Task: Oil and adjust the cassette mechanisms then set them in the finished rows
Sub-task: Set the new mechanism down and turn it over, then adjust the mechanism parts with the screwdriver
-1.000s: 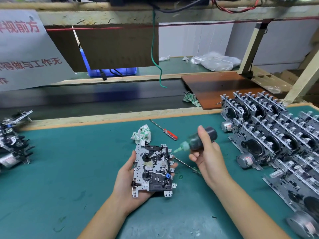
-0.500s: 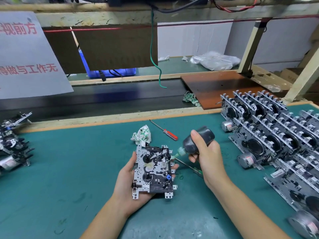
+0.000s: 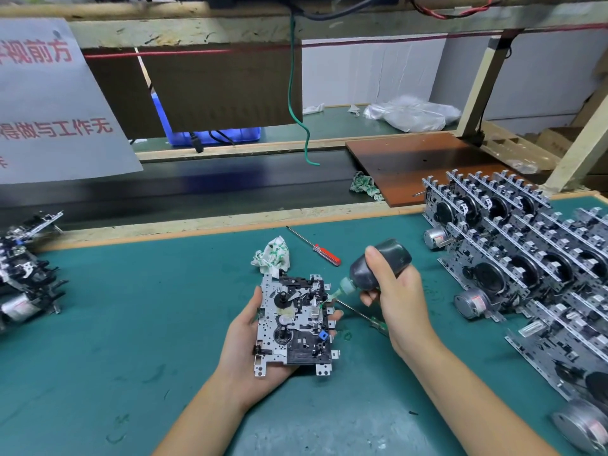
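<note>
A silver and black cassette mechanism [image 3: 294, 324] lies face up in my left hand [image 3: 245, 350], which grips it from below just above the green mat. My right hand [image 3: 398, 301] holds a dark oil bottle [image 3: 378, 263] tilted down to the left. Its green nozzle tip touches the mechanism's upper right edge. Rows of finished mechanisms [image 3: 526, 258] stand on edge at the right. A small pile of other mechanisms [image 3: 23, 271] sits at the far left.
A red-handled screwdriver [image 3: 316, 246] and a crumpled white and green rag [image 3: 273, 255] lie behind the mechanism. A green-handled screwdriver [image 3: 365, 315] lies under my right hand. Beyond the mat's wooden edge runs a dark conveyor belt [image 3: 214, 192], with a brown board [image 3: 424, 162] at right.
My right hand tipped the oil bottle downward and brought its nozzle from just right of the mechanism onto its upper right edge. My left hand kept the mechanism still.
</note>
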The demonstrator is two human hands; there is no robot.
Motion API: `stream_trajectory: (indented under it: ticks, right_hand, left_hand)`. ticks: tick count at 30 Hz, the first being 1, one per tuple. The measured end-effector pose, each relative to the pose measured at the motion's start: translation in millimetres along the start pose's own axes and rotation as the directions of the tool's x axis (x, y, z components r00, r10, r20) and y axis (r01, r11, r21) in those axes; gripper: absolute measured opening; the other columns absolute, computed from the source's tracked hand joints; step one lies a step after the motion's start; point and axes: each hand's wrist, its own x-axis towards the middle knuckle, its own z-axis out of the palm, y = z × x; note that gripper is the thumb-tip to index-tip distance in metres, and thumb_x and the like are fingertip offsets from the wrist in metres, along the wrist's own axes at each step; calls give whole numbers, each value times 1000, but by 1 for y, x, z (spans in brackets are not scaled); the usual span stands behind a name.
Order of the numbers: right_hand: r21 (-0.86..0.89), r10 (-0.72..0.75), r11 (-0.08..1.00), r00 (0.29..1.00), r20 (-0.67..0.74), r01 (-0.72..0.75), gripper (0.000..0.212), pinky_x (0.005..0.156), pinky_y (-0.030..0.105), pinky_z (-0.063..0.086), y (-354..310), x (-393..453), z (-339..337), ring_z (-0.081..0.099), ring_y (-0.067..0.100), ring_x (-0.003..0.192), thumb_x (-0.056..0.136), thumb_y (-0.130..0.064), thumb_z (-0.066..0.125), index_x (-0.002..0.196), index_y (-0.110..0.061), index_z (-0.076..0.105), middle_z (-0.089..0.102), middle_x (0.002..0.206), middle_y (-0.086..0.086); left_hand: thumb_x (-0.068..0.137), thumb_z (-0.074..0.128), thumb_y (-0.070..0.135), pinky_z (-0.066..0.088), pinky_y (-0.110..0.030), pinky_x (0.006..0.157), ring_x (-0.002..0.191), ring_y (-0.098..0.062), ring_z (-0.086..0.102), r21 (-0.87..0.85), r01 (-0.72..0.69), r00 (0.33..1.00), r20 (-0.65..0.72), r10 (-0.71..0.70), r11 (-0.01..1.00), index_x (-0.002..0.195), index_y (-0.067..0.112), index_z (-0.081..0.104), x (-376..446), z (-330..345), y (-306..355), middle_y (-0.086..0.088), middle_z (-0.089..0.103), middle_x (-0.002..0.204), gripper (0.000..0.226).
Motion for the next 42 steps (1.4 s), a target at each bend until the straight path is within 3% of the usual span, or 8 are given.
stream_trajectory:
  ticks: [10,17,23,27,31,34,38,42]
  right_hand:
    - [96,32,995,999,-21,-29,53,63,26,57,-8,10,-12,68,14,68,55,-44,74,91,-8,61,71,82,3]
    - [-306,-38,951,999,30,45,40,80,11,45,10,25,-28,62,1,90,77,-2,73,101,-24,51,67,102,-6]
    - [-582,-15,810,994,105,74,37,91,33,48,18,25,-28,62,20,101,79,-11,74,113,-15,58,67,102,0]
    - [-729,-16,672,986,165,133,49,83,29,40,21,18,-24,56,19,104,82,-25,72,125,-19,51,62,110,-5]
    - [-574,-402,739,914,44,353,25,82,28,46,1,9,-28,58,10,89,86,-20,67,108,-22,56,61,95,-8]
    - [-601,-586,588,797,145,541,9,76,19,44,-9,-4,-29,55,10,80,87,-18,54,93,-19,61,60,85,-9]
    - [-729,-376,336,795,476,596,43,90,20,37,-12,-25,-27,51,14,101,77,0,52,118,-10,61,63,104,0]
    - [-706,3,138,713,701,694,50,109,21,15,-10,-42,-39,39,16,126,80,-14,50,130,-18,53,52,132,-5]
  left_hand:
    - [88,43,51,49,-56,92,116,-46,55,29,-22,1000,-18,22,999,122,-3,61,1,-1,0,-29,51,133,66]
    - [87,34,67,49,-55,92,119,-46,53,76,-49,997,-48,52,996,122,-3,61,1,-1,0,-31,50,134,83]
    - [73,41,79,35,-57,106,126,-49,45,24,-97,995,-22,98,995,123,-7,57,-1,-1,1,-30,46,137,101]
    - [70,44,79,38,-56,105,126,-51,43,-6,-81,996,32,81,997,126,-7,55,-2,1,1,-30,45,138,103]
    - [71,46,78,47,-59,93,123,-53,44,-17,-66,995,73,68,998,125,-10,54,-5,5,-1,-32,45,137,103]
    - [70,46,78,50,-52,90,124,-52,45,0,-27,995,101,27,1000,127,-8,53,-6,5,-2,-30,47,137,104]
    - [74,34,84,41,-51,103,124,-44,48,307,88,982,133,-134,948,131,1,54,-9,6,-2,-27,47,138,103]
    - [70,48,73,49,-41,93,112,-29,61,528,193,961,68,-268,827,121,17,67,-15,8,5,-13,62,127,78]
